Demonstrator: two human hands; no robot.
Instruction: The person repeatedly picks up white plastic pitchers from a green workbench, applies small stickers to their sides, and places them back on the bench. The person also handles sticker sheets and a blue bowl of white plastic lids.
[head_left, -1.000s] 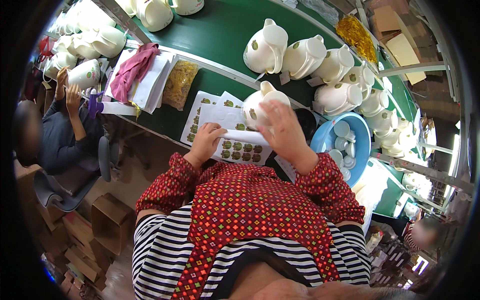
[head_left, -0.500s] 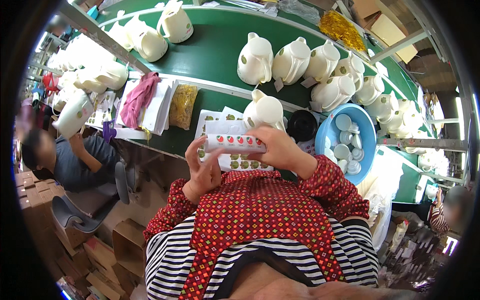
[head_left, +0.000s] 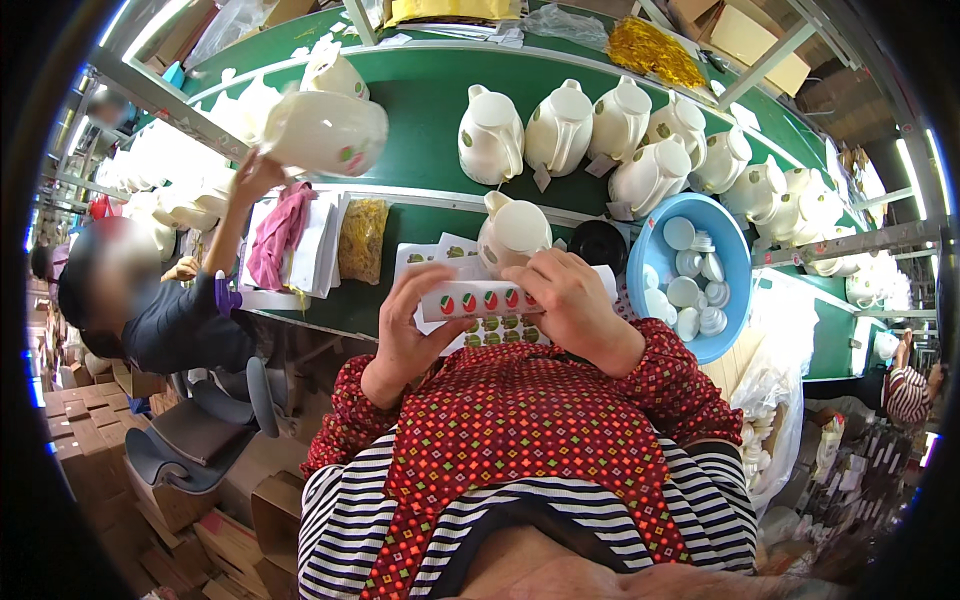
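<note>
A white sticker sheet (head_left: 465, 302), curled over, with a row of red and green stickers, is held before my chest. My left hand (head_left: 412, 318) grips its left end between thumb and fingers. My right hand (head_left: 572, 303) is closed over its right part, fingertips by the end stickers. Just beyond my hands stands a cream plastic jug (head_left: 517, 235) with a spout and a round top. Under the held sheet, on the table, lie sheets of green stickers (head_left: 497, 330), partly hidden. A black round dish (head_left: 598, 243) sits beside the jug.
At the right stands a blue basin (head_left: 742, 290) of white lids. More cream jugs (head_left: 557, 125) stand across the green conveyor (head_left: 420, 120). A co-worker's hand (head_left: 258, 175) at left lifts another jug (head_left: 330, 132). A pink cloth (head_left: 280, 235) lies on papers beside a yellowish packet (head_left: 363, 240).
My left hand, loose beside the sheet before, now grips its left end. The sheet has shifted right. The co-worker at left has raised a jug over the conveyor.
</note>
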